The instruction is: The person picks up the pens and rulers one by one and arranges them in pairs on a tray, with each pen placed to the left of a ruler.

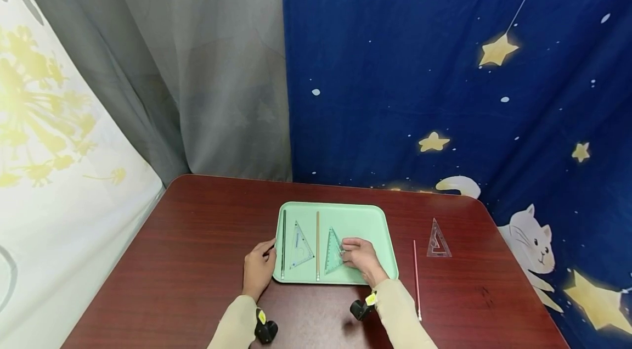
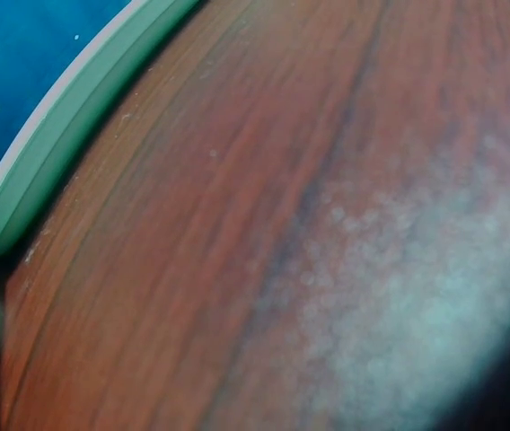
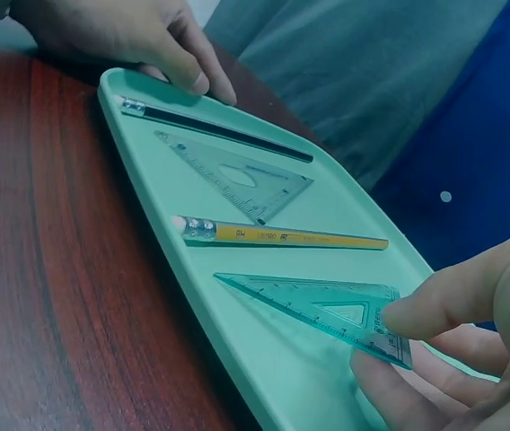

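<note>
My right hand (image 1: 362, 257) pinches the short end of a green see-through set square (image 3: 327, 303) between thumb and fingers, over the right half of a mint-green tray (image 1: 365, 217). The set square's pointed end lies close over the tray floor. At the tray's left side, my left hand (image 1: 259, 269) holds the rim, thumb and fingers right at the edge. On the tray, from left to right, lie a black pencil (image 3: 228, 132), a clear set square (image 3: 237, 175) and a yellow pencil (image 3: 282, 235). The left wrist view shows mostly tabletop, with the tray's outer wall (image 2: 62, 117).
Right of the tray, a red pencil (image 1: 417, 280) and another clear set square (image 1: 438, 242) lie on the dark red wooden table (image 1: 197, 228). Grey and star-patterned blue curtains (image 1: 395, 63) hang behind the table, and a white patterned cloth (image 1: 74, 173) hangs at the left.
</note>
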`<state>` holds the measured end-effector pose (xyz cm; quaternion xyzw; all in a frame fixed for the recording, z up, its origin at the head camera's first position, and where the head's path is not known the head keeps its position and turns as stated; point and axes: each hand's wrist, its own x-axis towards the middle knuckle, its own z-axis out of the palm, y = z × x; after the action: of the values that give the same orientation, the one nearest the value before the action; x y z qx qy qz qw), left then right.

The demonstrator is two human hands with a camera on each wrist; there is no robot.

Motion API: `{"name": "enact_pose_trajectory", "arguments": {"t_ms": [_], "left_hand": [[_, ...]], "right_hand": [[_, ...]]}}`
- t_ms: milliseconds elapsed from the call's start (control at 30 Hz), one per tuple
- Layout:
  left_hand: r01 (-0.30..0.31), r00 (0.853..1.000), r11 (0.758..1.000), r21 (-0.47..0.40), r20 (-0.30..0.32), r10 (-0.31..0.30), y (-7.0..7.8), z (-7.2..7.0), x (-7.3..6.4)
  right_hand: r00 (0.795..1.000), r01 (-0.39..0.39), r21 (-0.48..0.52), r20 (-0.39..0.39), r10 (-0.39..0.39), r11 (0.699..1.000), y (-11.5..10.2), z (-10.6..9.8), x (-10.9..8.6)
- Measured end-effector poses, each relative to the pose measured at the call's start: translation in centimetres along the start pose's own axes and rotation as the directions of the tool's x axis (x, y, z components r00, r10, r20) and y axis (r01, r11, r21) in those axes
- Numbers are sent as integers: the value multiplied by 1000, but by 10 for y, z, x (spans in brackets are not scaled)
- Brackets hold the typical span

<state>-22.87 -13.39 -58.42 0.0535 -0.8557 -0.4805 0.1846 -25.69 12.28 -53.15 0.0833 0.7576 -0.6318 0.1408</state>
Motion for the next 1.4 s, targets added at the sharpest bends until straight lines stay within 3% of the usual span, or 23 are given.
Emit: {"name": "enact_pose_trajectory", "arguments": {"t_ms": [300,633,1233,1400], "left_hand": [[-10,1000,1000,0,-2,10,0,-1,1],[-4,1000,1000,-12,21,4,3,-3,3],[9,1000,1000,-20,20,-8,2,-2,0],[13,1000,1000,-25,26,-12,-1,-1,-2]], "right_hand": [[999,14,-99,-31,-18,995,-2,3,-1],[992,94,-183,-71,-109,979,2,9,2],[963,144,-438,-143,-227,887,3,18,-1],[962,134,-452,-152,-225,882,5,19,-1]]}}
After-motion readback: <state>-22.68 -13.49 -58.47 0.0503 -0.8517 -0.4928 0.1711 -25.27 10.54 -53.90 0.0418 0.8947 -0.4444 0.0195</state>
